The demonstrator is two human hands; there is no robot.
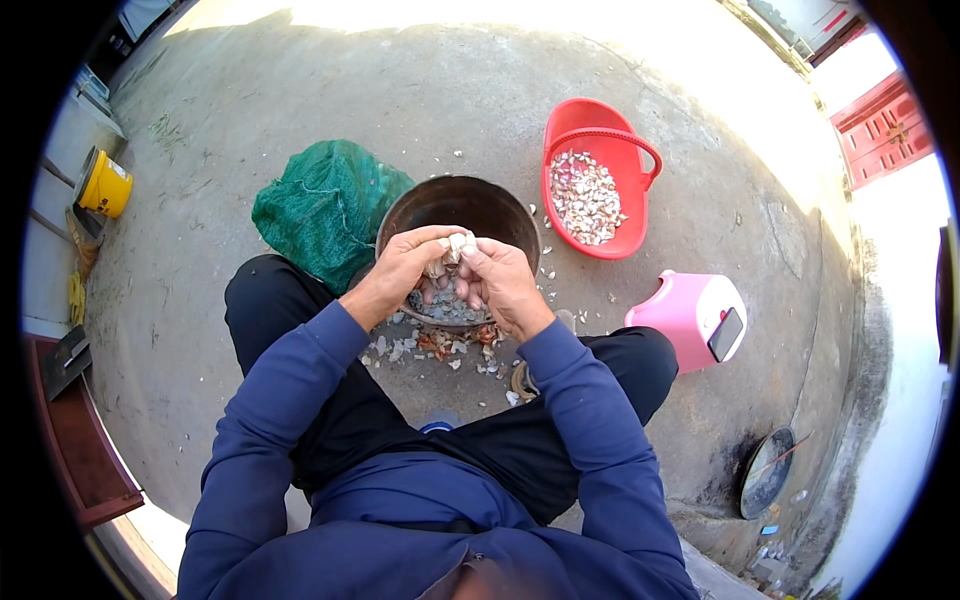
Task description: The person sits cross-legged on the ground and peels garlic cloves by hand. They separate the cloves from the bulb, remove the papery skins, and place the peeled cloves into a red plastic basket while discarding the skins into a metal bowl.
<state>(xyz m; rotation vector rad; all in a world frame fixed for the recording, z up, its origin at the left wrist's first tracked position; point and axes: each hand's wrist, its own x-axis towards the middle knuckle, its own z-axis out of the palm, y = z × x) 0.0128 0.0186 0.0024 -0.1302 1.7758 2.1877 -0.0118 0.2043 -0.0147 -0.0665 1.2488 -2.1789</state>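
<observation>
A pale garlic bulb (455,247) is between my two hands, above a dark round metal basin (510,202). My left hand (409,262) grips it from the left. The thumb and fingertips of my right hand (506,281) pinch it from the right. Garlic skins and bits (450,306) lie in the near part of the basin, partly hidden by my hands. Right of the basin, a red plastic basket (636,217) with a handle holds many loose garlic cloves (585,199). A green woven sack (315,214) lies against the basin's left side.
Scattered skins (397,346) lie on the concrete between my feet and the basin. A pink plastic stool (675,315) bearing a phone (725,334) stands by my right knee. Farther off are a yellow bucket (109,186) at left and a dark pan (766,476) at lower right.
</observation>
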